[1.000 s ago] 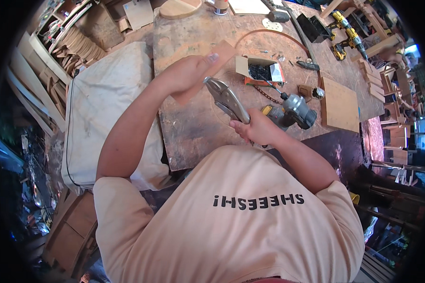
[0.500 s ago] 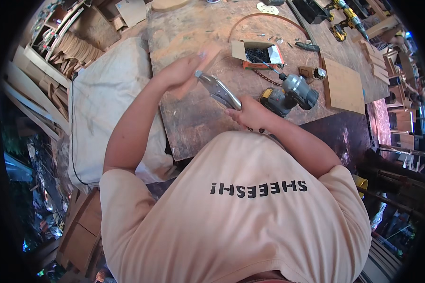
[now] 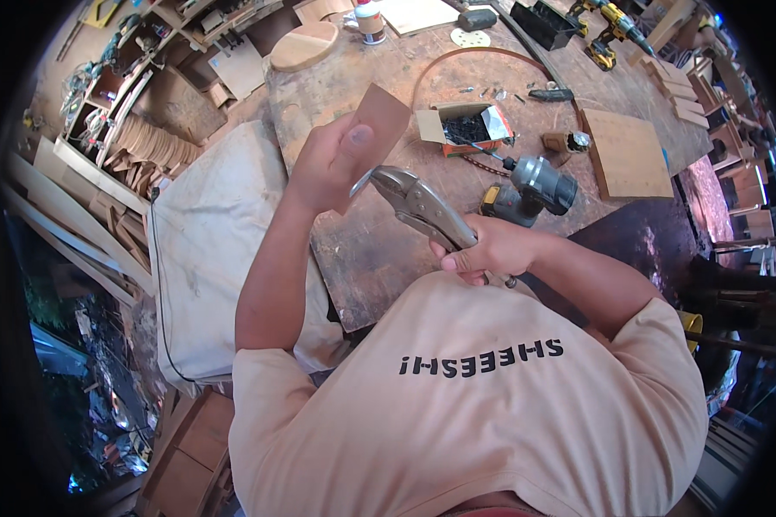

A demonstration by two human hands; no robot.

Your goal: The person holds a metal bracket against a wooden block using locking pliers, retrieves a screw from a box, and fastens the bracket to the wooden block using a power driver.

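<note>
My left hand point(image 3: 326, 168) is closed around a flat brown strip point(image 3: 384, 119), its thumb pressed on the face; the strip looks like thin wood, though I cannot be sure. Its upper end sticks out past the fingers, and a short lower end shows below them. My right hand point(image 3: 493, 248) is wrapped round the handles of silver locking pliers point(image 3: 421, 205). They slant up and left, with the jaws beside the left hand. A thin shiny metal edge point(image 3: 360, 183) shows at the jaws; whether they grip it or the strip is unclear.
On the worktable lie a cordless driver point(image 3: 539, 185), an open box of black screws point(image 3: 467, 129), a wooden board point(image 3: 625, 155) and a black folding knife point(image 3: 550, 95). Farther back are a round wooden disc point(image 3: 304, 45), a glue bottle point(image 3: 370, 21) and a yellow drill point(image 3: 608, 39). A pale cloth point(image 3: 224, 250) covers something at left.
Both hands are raised closer to me, and the strip is tilted more upright. The pliers still meet the left hand's side. My view has shifted, showing more of the far table.
</note>
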